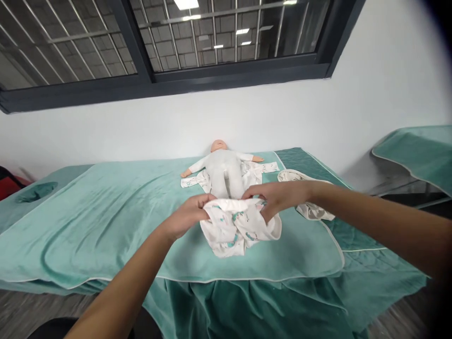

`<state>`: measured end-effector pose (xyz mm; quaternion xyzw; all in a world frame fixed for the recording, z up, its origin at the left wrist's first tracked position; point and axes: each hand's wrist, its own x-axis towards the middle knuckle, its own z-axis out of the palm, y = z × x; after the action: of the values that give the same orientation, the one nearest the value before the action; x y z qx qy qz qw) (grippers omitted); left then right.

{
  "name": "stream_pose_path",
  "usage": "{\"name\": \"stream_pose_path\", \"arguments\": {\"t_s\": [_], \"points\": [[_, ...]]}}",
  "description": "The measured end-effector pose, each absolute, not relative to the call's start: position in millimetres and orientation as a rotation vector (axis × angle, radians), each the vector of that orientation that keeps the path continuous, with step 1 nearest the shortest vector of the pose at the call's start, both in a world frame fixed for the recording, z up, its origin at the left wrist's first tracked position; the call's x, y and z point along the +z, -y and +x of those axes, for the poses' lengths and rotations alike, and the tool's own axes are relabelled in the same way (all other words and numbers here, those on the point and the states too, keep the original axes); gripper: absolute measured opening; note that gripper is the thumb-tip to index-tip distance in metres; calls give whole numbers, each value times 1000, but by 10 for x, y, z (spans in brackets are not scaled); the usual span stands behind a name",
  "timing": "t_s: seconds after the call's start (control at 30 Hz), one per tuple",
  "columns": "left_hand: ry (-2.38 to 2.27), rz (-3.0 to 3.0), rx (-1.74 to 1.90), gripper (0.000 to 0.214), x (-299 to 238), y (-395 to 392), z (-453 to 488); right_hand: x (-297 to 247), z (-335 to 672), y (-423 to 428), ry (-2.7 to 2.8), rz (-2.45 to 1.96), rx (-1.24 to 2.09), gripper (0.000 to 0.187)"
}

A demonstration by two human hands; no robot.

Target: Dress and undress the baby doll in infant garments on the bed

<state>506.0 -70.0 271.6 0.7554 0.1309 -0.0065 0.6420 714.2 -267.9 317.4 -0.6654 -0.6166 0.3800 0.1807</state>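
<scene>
A small pair of white baby pants (231, 228) with a green and pink print hangs between my hands, held by its waistband. My left hand (190, 212) pinches the left end of the band. On the other side, my right hand (273, 197) grips the right end, with its fingertips partly hidden by cloth. Just beyond the pants, a baby doll (222, 169) with a white cloth body lies on its back, head toward the wall. Its feet are hidden behind the waistband. Under the doll is a spread printed baby top (270, 167), its sleeves reaching out to both sides.
A green cover (116, 212) lies over the bed, which has a face hole (37, 192) at the left. A crumpled white cloth (314, 211) rests to the right, partly behind my forearm. The wall (141, 127) and a barred window stand behind the bed.
</scene>
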Motion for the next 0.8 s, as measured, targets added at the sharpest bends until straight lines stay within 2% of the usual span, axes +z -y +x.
{"name": "stream_pose_path", "arguments": {"t_s": [0.07, 0.17, 0.3, 0.43, 0.53, 0.67, 0.8], "points": [[-281, 1692, 125, 23, 2843, 601, 5162, 3466, 7220, 2642, 1736, -1781, 1124, 61], [-198, 1852, 165, 29, 3174, 488, 5329, 3848, 7352, 2527, 1729, -1836, 962, 62], [-108, 2391, -54, 38, 3757, 472, 5485, 4208, 7448, 2367, 1820, -2142, 691, 59], [-106, 2851, -265, 38, 4154, 531, 5561, 4393, 7350, 2284, 1884, -2297, 564, 59], [-143, 2914, -272, 37, 4236, 523, 5563, 4421, 7287, 2240, 1851, -2247, 478, 58], [-183, 2646, -202, 31, 4172, 437, 5513, 4331, 7420, 2149, 1497, -1914, 333, 42], [-175, 2702, -238, 23, 4136, 395, 5500, 4236, 7605, 2071, 1287, -1686, 493, 40]]}}
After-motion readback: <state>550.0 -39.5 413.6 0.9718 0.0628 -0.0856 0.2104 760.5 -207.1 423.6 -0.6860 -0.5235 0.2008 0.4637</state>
